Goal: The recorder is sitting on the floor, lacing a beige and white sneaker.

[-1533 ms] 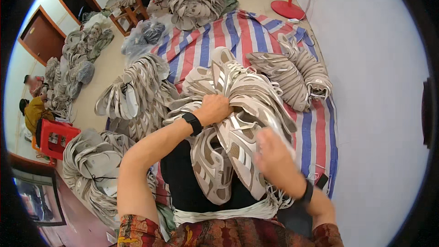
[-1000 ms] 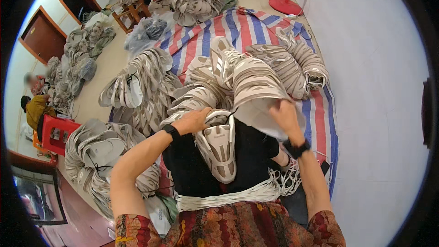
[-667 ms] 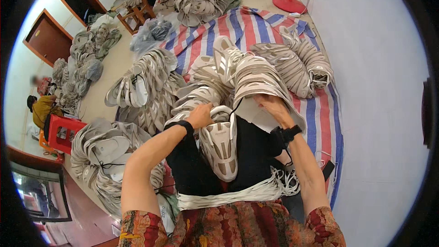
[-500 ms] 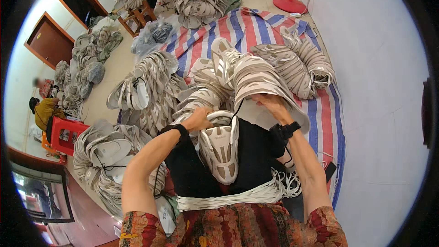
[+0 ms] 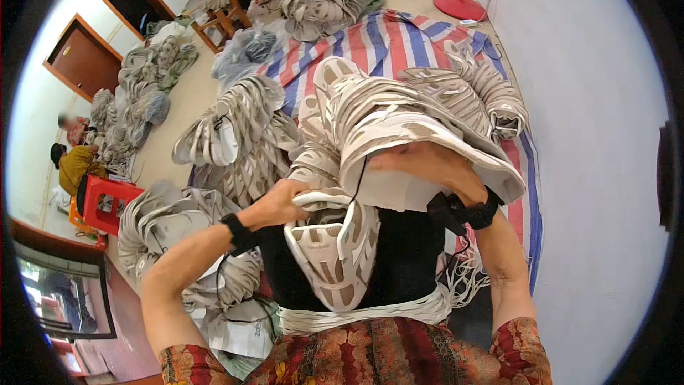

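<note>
Nested beige-white uppers (image 5: 406,110): now widening toward edge of red-blue striped sheet (image 5: 363,39)
Right hand (image 5: 434,171): bracing inside, grip unclear
Left hand (image 5: 281,203): gripping beige-brown shoe (image 5: 333,260)

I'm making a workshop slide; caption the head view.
Left fingers gripping a beige shoe, right fingers in the open end of a shoe stack, striped sheet beyond.

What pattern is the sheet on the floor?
The sheet has red, white and blue stripes; the head view shows it best.
</note>
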